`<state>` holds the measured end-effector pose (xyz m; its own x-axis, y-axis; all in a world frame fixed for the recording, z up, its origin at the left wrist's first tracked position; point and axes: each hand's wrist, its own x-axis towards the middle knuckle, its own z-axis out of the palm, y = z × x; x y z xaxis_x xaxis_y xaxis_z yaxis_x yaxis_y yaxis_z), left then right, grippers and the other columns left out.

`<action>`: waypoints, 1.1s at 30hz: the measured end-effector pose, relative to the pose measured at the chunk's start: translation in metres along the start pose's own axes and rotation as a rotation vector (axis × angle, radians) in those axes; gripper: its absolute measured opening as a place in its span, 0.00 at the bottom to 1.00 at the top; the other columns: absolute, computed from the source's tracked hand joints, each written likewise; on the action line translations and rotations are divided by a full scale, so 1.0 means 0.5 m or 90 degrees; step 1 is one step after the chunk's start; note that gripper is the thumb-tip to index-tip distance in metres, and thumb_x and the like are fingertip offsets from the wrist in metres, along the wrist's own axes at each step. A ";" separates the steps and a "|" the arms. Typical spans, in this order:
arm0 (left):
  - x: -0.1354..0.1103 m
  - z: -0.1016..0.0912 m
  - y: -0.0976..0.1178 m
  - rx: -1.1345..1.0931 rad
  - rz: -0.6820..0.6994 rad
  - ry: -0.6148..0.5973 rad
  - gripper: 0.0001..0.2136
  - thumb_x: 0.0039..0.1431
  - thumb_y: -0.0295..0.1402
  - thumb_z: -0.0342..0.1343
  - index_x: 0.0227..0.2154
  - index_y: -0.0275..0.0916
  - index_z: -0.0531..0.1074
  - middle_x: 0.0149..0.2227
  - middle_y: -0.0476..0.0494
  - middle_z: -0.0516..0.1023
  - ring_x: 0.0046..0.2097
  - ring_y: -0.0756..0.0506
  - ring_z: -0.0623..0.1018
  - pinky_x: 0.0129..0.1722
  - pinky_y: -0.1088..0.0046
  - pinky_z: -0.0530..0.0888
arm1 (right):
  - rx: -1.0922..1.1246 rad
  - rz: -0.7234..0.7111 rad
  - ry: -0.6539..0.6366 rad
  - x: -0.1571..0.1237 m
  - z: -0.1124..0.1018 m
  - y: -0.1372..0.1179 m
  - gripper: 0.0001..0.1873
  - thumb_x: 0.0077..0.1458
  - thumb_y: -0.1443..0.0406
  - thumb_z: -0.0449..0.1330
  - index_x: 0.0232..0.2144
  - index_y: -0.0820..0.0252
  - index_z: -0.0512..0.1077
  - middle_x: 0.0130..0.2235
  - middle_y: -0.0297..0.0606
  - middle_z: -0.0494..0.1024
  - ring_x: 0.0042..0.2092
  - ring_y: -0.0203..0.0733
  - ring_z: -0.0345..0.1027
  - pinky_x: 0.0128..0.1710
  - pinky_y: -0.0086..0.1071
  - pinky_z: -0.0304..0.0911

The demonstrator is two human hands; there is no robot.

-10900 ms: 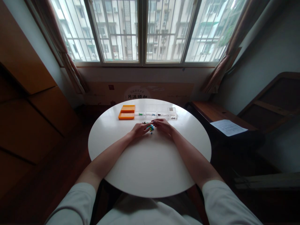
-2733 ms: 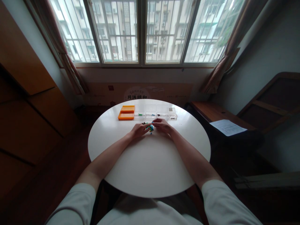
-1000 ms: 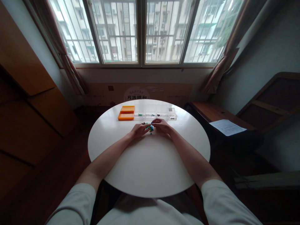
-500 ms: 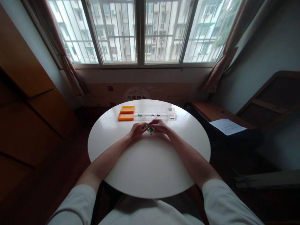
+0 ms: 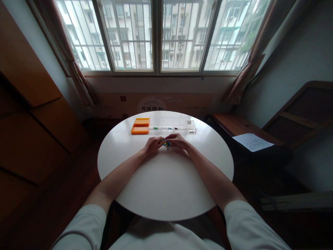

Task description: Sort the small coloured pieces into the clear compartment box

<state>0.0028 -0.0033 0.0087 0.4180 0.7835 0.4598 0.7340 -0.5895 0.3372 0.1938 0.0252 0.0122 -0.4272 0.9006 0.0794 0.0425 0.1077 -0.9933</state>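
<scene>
A small heap of tiny coloured pieces (image 5: pixel 165 143), blue, green and yellow, lies on the round white table (image 5: pixel 166 180). My left hand (image 5: pixel 152 144) rests at the heap's left side with its fingers curled toward the pieces. My right hand (image 5: pixel 177 140) covers the heap's right side, fingers bent and pinched over the pieces. What either hand holds is too small to make out. Behind the hands stands a clear compartment box (image 5: pixel 173 128) with a few small pieces in its cells.
An orange tray (image 5: pixel 140 125) sits at the left end of the clear box. A dark wooden side bench with a sheet of paper (image 5: pixel 252 141) stands to the right. Barred windows fill the wall beyond the table.
My hands have closed in on the heap, so less of it shows. The right hand has shifted slightly left over the pieces. The box and tray have not moved.
</scene>
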 end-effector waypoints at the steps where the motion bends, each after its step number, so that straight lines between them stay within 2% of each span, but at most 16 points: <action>1: 0.000 0.001 -0.001 0.001 0.003 0.001 0.14 0.58 0.42 0.48 0.37 0.39 0.74 0.23 0.49 0.74 0.23 0.53 0.69 0.25 0.79 0.58 | 0.002 -0.001 0.000 0.000 0.000 -0.001 0.20 0.32 0.59 0.68 0.30 0.65 0.76 0.30 0.38 0.77 0.29 0.36 0.68 0.28 0.28 0.62; 22: 0.001 0.004 -0.007 -0.016 0.015 0.006 0.15 0.59 0.42 0.46 0.36 0.40 0.75 0.23 0.48 0.75 0.25 0.52 0.70 0.27 0.79 0.60 | -0.005 0.014 0.007 0.002 -0.002 0.003 0.19 0.33 0.58 0.68 0.29 0.66 0.76 0.29 0.39 0.77 0.28 0.35 0.68 0.25 0.26 0.62; 29: 0.001 0.006 -0.007 -0.034 0.005 0.013 0.14 0.59 0.41 0.47 0.37 0.40 0.75 0.24 0.48 0.75 0.25 0.52 0.71 0.27 0.79 0.60 | -0.005 0.011 0.003 -0.003 -0.001 -0.004 0.21 0.33 0.58 0.68 0.30 0.66 0.76 0.30 0.39 0.76 0.29 0.36 0.68 0.26 0.26 0.62; 33: 0.001 0.004 -0.004 -0.029 -0.017 0.023 0.15 0.59 0.41 0.47 0.39 0.41 0.75 0.25 0.48 0.76 0.26 0.52 0.72 0.27 0.80 0.61 | 0.014 -0.008 0.028 0.004 -0.004 0.003 0.19 0.32 0.58 0.68 0.29 0.64 0.75 0.29 0.38 0.76 0.30 0.35 0.68 0.28 0.27 0.62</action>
<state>0.0028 -0.0015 0.0066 0.3785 0.7918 0.4793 0.7195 -0.5775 0.3859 0.1947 0.0278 0.0108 -0.3877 0.9170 0.0943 0.0175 0.1096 -0.9938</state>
